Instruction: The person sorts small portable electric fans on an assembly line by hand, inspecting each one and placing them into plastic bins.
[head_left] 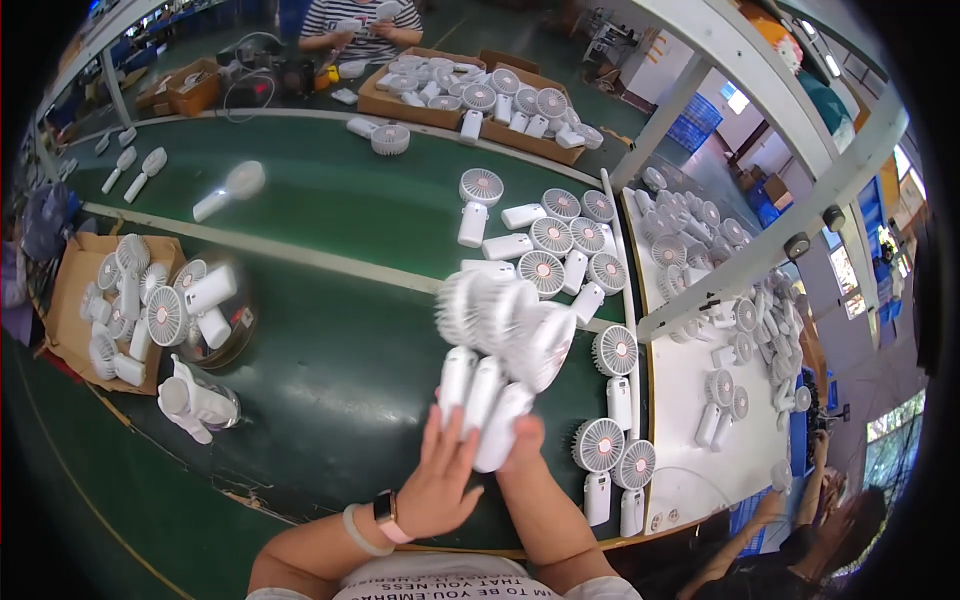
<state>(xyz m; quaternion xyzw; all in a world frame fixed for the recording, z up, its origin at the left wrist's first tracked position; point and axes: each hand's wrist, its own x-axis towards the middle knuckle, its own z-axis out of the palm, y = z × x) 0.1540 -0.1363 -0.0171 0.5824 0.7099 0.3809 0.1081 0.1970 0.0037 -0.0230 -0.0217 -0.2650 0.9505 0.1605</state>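
Note:
Three white handheld fans (484, 395) stand side by side between my hands, heads pointing away from me and blurred by motion. My left hand (437, 490), with a watch and a band at the wrist, presses its fingers along the left and near side of the handles. Around the right-hand handle my right hand (522, 446) is closed, its fingers partly hidden behind it. Just right of my hands, a few more fans (598, 446) lie along the bench edge. Beyond the held ones, a loose cluster of fans (552, 236) rests on the green mat.
At left stand a cardboard box of fans (75, 345), a round container (236, 335) with fans on it and a white bottle-like object (198, 402). Fan-filled cartons (425, 112) stand across the belt (310, 165). A white side table (690, 455) holds many fans. Co-workers sit opposite and at right.

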